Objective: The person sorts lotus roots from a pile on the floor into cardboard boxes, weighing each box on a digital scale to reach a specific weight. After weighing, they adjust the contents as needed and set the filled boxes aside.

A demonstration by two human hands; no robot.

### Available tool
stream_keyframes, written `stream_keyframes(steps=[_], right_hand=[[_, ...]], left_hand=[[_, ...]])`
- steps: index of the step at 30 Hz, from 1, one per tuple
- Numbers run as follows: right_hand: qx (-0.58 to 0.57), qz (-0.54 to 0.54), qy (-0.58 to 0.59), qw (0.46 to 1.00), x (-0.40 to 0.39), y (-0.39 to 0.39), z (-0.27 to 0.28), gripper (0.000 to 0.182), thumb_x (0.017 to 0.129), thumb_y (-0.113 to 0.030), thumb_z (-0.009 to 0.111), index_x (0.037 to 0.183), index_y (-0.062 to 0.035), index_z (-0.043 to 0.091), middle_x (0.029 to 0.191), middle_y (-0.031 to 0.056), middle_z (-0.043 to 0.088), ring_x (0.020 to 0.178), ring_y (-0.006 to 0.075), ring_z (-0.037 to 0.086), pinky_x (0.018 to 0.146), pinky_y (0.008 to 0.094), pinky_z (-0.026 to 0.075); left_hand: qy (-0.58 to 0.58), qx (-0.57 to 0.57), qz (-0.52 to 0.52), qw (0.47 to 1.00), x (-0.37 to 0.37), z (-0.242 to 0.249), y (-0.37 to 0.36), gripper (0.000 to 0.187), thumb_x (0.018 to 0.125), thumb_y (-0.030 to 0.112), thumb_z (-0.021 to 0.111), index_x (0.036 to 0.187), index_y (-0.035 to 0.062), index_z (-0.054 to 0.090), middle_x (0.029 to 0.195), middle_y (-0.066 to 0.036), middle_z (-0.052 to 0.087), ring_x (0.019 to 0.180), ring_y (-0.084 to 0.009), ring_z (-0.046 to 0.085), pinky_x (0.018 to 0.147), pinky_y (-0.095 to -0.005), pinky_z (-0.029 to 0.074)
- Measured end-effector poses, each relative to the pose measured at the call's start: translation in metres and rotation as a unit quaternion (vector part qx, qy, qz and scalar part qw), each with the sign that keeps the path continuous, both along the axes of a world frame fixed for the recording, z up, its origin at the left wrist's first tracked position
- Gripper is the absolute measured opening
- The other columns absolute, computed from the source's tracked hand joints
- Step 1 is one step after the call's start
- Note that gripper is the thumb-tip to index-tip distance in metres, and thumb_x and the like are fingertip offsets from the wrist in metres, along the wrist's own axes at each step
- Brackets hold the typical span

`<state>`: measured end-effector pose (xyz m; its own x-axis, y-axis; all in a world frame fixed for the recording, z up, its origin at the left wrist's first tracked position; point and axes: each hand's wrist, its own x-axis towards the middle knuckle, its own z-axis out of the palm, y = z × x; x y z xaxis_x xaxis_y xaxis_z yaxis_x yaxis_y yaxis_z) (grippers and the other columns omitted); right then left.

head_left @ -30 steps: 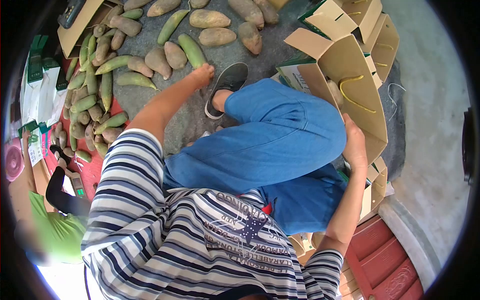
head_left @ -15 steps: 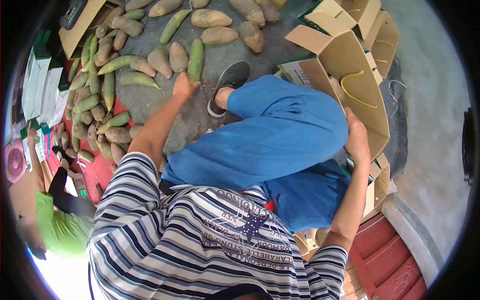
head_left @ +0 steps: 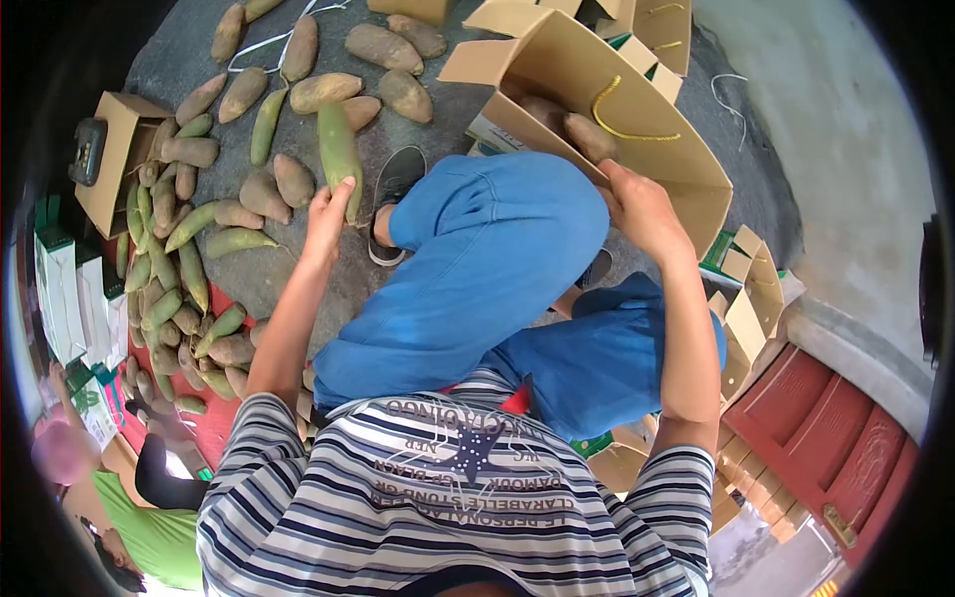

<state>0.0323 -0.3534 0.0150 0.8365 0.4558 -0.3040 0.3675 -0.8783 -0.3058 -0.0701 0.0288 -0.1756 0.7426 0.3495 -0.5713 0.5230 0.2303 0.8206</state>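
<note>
My left hand [head_left: 326,224] is closed around the lower, narrow end of a long green radish [head_left: 340,144], its thick end pointing away from me. Just left of it, several brown, soil-stained roots [head_left: 265,195] lie on the dark ground. At the near edge of an open cardboard box [head_left: 662,164], my right hand [head_left: 642,209] grips the rim, beside my raised knee. Inside this box rest brown roots [head_left: 589,137], next to a yellow cord handle [head_left: 602,104]. The right fingertips are partly hidden behind the box edge.
More open cartons [head_left: 751,284] stand at the right. A large heap of green and brown roots [head_left: 189,328] spreads over the left side, partly on a red surface. A tipped carton [head_left: 104,189] lies beyond it. A person in a green top [head_left: 154,532] is at the lower left.
My view has shifted, so the box and knee appear further left. The left hand has lifted the green radish from the ground and brought it closer. My right hand stays at the box rim.
</note>
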Motion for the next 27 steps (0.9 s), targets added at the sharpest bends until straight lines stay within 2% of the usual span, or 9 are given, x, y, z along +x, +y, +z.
stream_keyframes(steps=[3,7,11,14,17,19,22,25,27], right_hand=[[-0.005,-0.004,0.0,1.0,-0.002,-0.002,-0.001,0.02,0.088,-0.018,0.057,0.099,-0.0029,0.052,0.093,0.0206,0.062,0.093,0.0392,0.058,0.078,0.048,0.046],[0.004,0.015,-0.019,1.0,-0.001,-0.005,-0.006,0.02,0.088,-0.019,0.057,0.099,-0.0034,0.051,0.09,0.0204,0.062,0.09,0.0394,0.059,0.077,0.048,0.046],[-0.017,0.018,-0.033,0.999,-0.002,-0.008,-0.011,0.02,0.088,-0.019,0.057,0.099,-0.0036,0.051,0.088,0.0204,0.063,0.087,0.0399,0.059,0.074,0.0483,0.047],[-0.013,0.016,-0.028,0.999,-0.004,-0.005,-0.006,0.02,0.088,-0.019,0.057,0.099,-0.0035,0.051,0.087,0.0209,0.063,0.086,0.0403,0.06,0.073,0.0485,0.047],[-0.015,0.013,-0.009,1.0,-0.003,-0.007,-0.007,0.021,0.088,-0.02,0.057,0.099,-0.0032,0.052,0.088,0.0217,0.063,0.087,0.0405,0.06,0.073,0.0486,0.047],[-0.03,0.013,0.009,0.999,-0.001,-0.008,-0.009,0.021,0.088,-0.02,0.057,0.099,-0.0033,0.052,0.088,0.0222,0.063,0.087,0.0408,0.059,0.074,0.049,0.047],[-0.014,0.017,-0.019,1.0,-0.002,-0.01,-0.011,0.021,0.088,-0.02,0.058,0.099,-0.0036,0.052,0.088,0.0224,0.063,0.088,0.0411,0.059,0.074,0.0494,0.047],[-0.025,0.011,-0.025,0.999,0.0,-0.008,-0.01,0.021,0.088,-0.021,0.057,0.1,-0.004,0.052,0.091,0.0226,0.063,0.089,0.0402,0.059,0.076,0.049,0.047],[-0.034,0.017,-0.023,0.999,-0.001,-0.006,-0.007,0.023,0.088,-0.023,0.057,0.101,-0.0041,0.053,0.093,0.0217,0.063,0.089,0.0396,0.06,0.076,0.048,0.047]], left_hand=[[-0.213,0.151,-0.149,0.953,0.018,0.08,-0.018,0.041,0.082,0.028,0.069,0.109,-0.0009,0.058,0.093,-0.007,0.062,0.083,-0.0135,0.059,0.073,-0.0277,0.047],[-0.39,0.282,-0.309,0.82,0.065,0.182,-0.049,0.046,0.08,0.022,0.071,0.118,0.0018,0.055,0.102,-0.01,0.062,0.092,-0.0216,0.06,0.081,-0.0321,0.047],[-0.382,0.265,-0.311,0.829,0.097,0.199,-0.086,0.044,0.084,0.019,0.067,0.121,0.0015,0.052,0.097,-0.006,0.061,0.089,-0.0139,0.057,0.081,-0.0281,0.045],[-0.342,0.213,-0.3,0.865,0.099,0.173,-0.09,0.033,0.089,0.021,0.063,0.115,0.0027,0.055,0.081,-0.001,0.059,0.074,-0.0067,0.055,0.065,-0.0228,0.045],[-0.226,0.245,-0.32,0.887,0.075,0.129,-0.066,0.029,0.09,0.022,0.062,0.111,0.002,0.056,0.078,-0.001,0.058,0.074,-0.0054,0.054,0.062,-0.0227,0.043],[-0.167,0.26,-0.354,0.883,0.054,0.09,-0.047,0.03,0.085,0.027,0.066,0.102,0.0023,0.059,0.072,-0.008,0.057,0.067,-0.015,0.056,0.062,-0.0297,0.046],[-0.029,0.345,-0.426,0.836,0.019,0.029,-0.013,0.036,0.082,0.03,0.068,0.1,-0.0003,0.06,0.082,-0.015,0.064,0.076,-0.028,0.063,0.068,-0.0375,0.048],[0.047,0.373,-0.402,0.835,-0.011,-0.019,0.021,0.042,0.078,0.032,0.069,0.1,-0.0023,0.061,0.095,-0.021,0.065,0.089,-0.0371,0.063,0.076,-0.0423,0.048],[0.06,0.381,-0.294,0.875,-0.027,-0.07,0.046,0.042,0.077,0.031,0.069,0.101,-0.0027,0.061,0.098,-0.023,0.065,0.094,-0.037,0.062,0.081,-0.042,0.048]])
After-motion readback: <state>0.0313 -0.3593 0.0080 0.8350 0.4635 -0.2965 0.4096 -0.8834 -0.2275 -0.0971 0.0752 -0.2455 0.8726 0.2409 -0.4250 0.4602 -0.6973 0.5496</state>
